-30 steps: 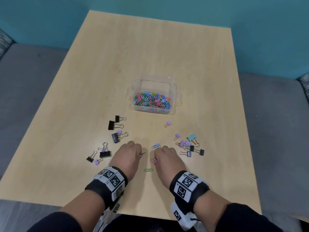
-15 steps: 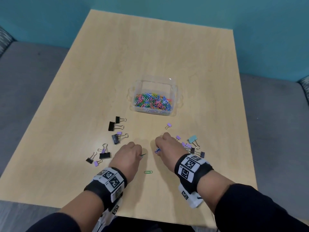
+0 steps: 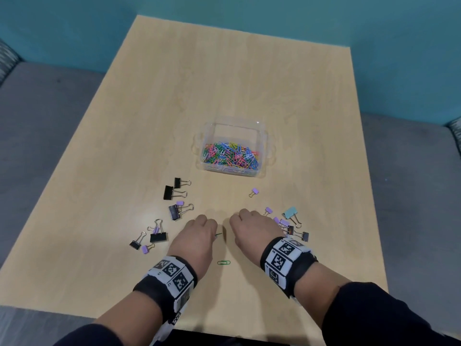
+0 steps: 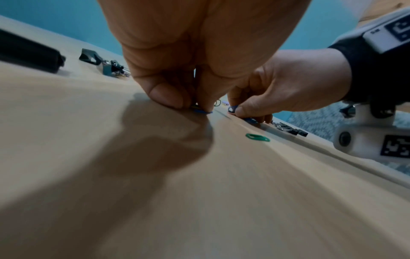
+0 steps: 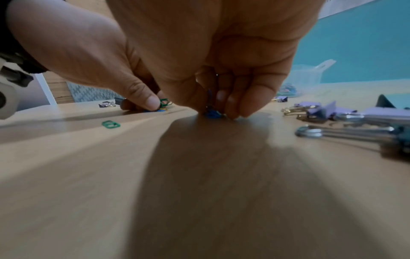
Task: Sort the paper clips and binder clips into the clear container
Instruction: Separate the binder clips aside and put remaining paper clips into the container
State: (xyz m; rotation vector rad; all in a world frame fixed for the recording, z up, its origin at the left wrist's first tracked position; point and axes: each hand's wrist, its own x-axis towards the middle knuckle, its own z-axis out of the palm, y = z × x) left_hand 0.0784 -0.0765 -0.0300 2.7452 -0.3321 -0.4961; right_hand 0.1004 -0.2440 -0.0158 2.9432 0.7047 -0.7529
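Both hands rest knuckles-up on the table's near part. My left hand [image 3: 199,233] [image 4: 190,105] pinches a small bunch of paper clips; a green clip [image 3: 219,234] [image 5: 163,102] sticks out by the thumb and a blue one [image 4: 202,111] touches the table. Fingers and thumb of my right hand [image 3: 252,226] [image 5: 219,108] are curled round a blue paper clip [image 5: 213,113] [image 4: 233,108] at the tabletop. A loose green paper clip [image 3: 223,262] [image 4: 257,137] lies between the wrists. The clear container [image 3: 232,132], holding many coloured paper clips, stands beyond the hands.
Black binder clips [image 3: 174,192] with small purple ones lie scattered left of my left hand. Purple, black and one teal binder clip [image 3: 290,212] lie right of my right hand. One purple clip [image 3: 254,191] sits near the container. Grey seating surrounds the wooden table [image 3: 224,71].
My right hand reached forward onto the blue paper clip that lay ahead of the hands and closed on it. The left hand has stayed in place with its clips.
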